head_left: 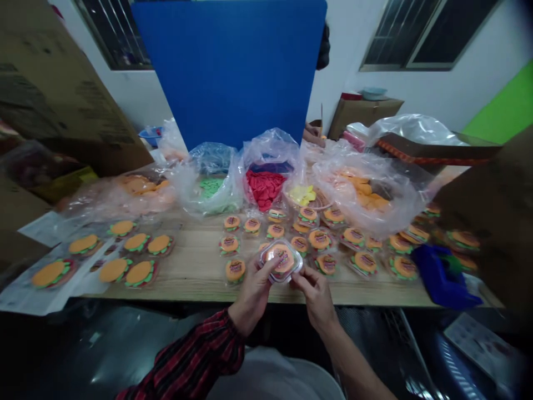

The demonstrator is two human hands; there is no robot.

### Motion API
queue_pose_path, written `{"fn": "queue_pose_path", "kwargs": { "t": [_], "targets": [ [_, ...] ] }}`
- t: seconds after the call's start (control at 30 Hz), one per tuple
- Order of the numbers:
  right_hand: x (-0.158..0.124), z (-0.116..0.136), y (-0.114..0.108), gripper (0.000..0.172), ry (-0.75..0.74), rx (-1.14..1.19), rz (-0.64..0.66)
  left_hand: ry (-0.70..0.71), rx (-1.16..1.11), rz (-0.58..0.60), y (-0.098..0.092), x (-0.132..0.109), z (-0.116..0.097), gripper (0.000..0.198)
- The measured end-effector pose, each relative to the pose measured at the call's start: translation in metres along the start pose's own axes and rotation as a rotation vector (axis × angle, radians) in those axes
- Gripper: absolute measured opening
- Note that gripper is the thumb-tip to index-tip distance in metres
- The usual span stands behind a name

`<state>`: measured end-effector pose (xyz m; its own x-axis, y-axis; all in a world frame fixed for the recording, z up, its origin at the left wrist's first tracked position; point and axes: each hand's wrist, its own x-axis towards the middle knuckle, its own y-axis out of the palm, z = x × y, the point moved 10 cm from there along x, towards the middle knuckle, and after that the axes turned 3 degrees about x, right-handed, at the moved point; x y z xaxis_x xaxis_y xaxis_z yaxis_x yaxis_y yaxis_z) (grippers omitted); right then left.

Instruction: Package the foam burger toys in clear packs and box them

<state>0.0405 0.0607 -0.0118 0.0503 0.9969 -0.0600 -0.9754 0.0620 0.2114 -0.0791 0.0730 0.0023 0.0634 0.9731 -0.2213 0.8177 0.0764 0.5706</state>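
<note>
A clear plastic box with a toy hamburger inside is held over the table's front edge. My left hand grips it from the left, thumb lying across the top. At its lower right corner, the thumb and fingers of my right hand are closed on the rim. Just beyond and to both sides stand several more boxed burgers in loose rows. Toward the left lie several burgers in clear trays, partly on white printed sheets.
Along the back sit plastic bags of orange buns, green pieces and red pieces, plus a basket with yellow pieces. A blue tape dispenser stands at right. Behind a blue panel, another person's hand shows.
</note>
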Motion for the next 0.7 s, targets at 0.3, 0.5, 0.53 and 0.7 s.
{"fn": "queue_pose_path", "kwargs": {
  "t": [0.3,0.5,0.53,0.7],
  "targets": [
    [0.011,-0.002,0.024,0.020,-0.053,0.015,-0.133,0.050,-0.119,-0.142,-0.054,0.004,-0.036,0.027],
    [0.010,-0.017,0.083,0.031,0.086,-0.044,0.061,0.094,-0.121,-0.101,-0.074,-0.006,-0.049,0.021],
    [0.009,-0.020,0.093,0.033,0.110,0.014,0.067,0.084,-0.122,-0.082,-0.078,-0.007,-0.048,0.021],
    [0.012,-0.040,0.151,0.036,0.166,0.082,0.231,0.091,-0.202,-0.173,-0.125,-0.016,-0.064,0.021]
  ]
}}
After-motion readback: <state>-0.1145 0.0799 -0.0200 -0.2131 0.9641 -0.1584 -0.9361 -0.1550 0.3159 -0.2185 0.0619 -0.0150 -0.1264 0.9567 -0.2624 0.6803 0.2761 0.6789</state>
